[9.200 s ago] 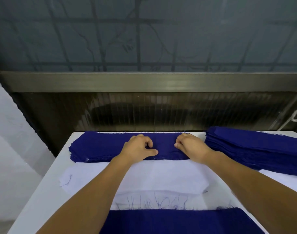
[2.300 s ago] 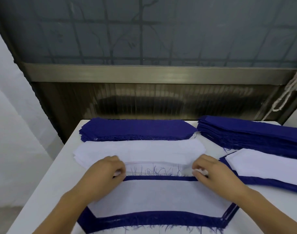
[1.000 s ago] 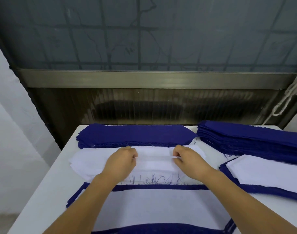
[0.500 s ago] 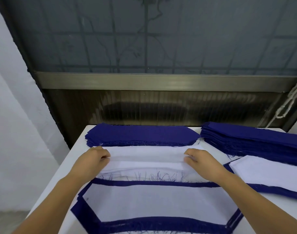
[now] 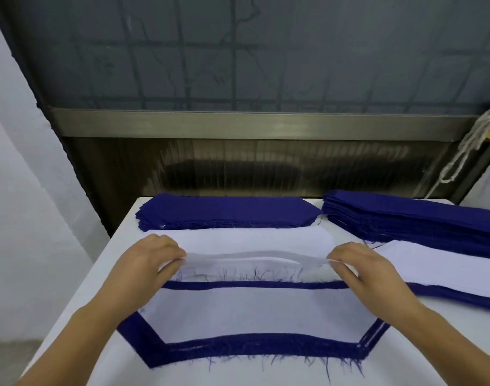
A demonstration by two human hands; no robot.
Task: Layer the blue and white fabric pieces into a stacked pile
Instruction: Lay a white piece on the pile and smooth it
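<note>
your left hand (image 5: 146, 263) and right hand (image 5: 360, 264) each pinch an end of a thin white piece (image 5: 255, 256), lifted off the white pile (image 5: 238, 238). uneven pull could drag extra sheets or skew the layering.

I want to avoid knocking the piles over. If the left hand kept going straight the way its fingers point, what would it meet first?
The left hand points up and right across the white pile. Probably it would slide over that first, then meet the blue pile behind; depth is unclear.
</note>
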